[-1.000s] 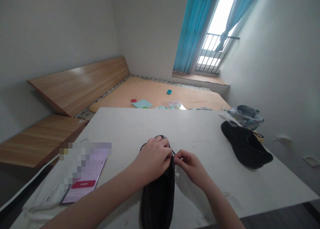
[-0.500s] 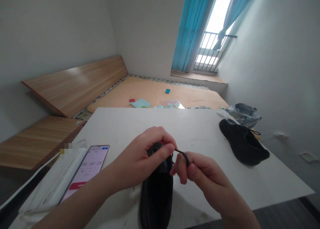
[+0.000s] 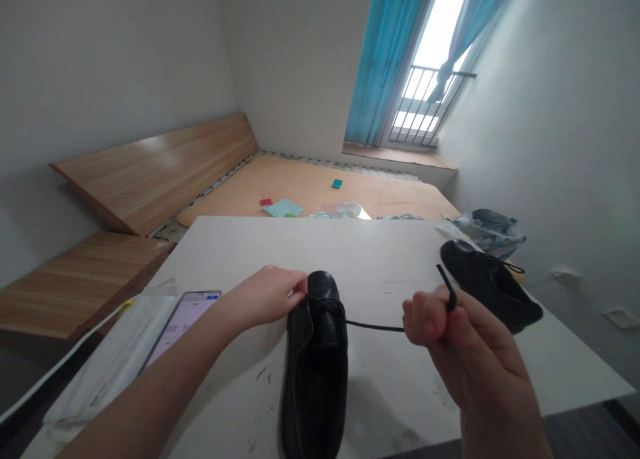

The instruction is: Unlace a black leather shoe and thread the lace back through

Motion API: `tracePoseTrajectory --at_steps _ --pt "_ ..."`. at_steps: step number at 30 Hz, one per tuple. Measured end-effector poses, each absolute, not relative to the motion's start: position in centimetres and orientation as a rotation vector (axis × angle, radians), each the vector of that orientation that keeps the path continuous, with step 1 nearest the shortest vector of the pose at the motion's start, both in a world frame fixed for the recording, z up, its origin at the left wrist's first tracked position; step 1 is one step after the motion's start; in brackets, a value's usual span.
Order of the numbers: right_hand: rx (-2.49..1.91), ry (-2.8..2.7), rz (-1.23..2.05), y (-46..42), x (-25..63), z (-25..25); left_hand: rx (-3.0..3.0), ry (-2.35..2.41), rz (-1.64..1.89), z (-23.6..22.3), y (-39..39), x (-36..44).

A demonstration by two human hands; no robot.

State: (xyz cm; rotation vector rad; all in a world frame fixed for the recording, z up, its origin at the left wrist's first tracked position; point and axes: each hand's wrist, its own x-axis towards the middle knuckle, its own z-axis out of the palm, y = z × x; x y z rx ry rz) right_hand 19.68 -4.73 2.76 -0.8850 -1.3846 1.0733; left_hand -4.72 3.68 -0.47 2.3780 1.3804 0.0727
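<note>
A black leather shoe (image 3: 315, 365) lies on the white table (image 3: 380, 252), toe pointing away from me. My left hand (image 3: 267, 295) rests against the left side of the shoe near its lace holes, fingers curled on the upper. My right hand (image 3: 450, 332) is raised to the right of the shoe and pinches a black shoelace (image 3: 373, 325), which runs taut from the shoe to my fingers, its free end sticking up above them.
A second black shoe (image 3: 493, 285) lies at the table's right, with a grey plastic bag (image 3: 493, 231) behind it. A phone (image 3: 180, 322) showing a timer lies on white paper at the left. Beyond the table are a wooden bed platform with small items and a curtained window.
My right hand has pulled the lace out to the right until it is taut. My left hand has slid from the top of the shoe to its left side.
</note>
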Motion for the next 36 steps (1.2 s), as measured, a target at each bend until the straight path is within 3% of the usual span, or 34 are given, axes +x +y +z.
tracePoseTrajectory --at_steps 4,9,14,21,30,33,36 --pt "-0.902 -1.421 1.102 -4.1 19.8 2.2 2.181 1.363 0.150 0.7 3.6 -4.9" --pt "-1.106 -1.547 1.042 -2.8 18.1 0.8 1.626 0.971 0.667 2.5 2.4 -4.1" --pt "-1.164 -1.744 1.228 -2.6 15.0 -0.7 0.999 0.605 0.986 4.6 -0.2 -2.7" --pt "-1.000 -2.004 1.269 -3.5 12.6 -0.6 0.780 0.647 1.202 5.0 -1.5 -1.4" --pt "-1.120 -1.896 1.062 -3.4 14.6 -1.0 1.254 1.014 1.218 4.4 0.1 -3.4" --pt "-1.203 -1.876 1.022 -3.3 15.0 -1.2 1.712 1.174 0.979 4.3 0.3 -4.0" --pt "-1.257 -1.943 0.777 -3.0 14.8 -1.3 2.174 1.380 0.743 3.8 0.2 -4.0"
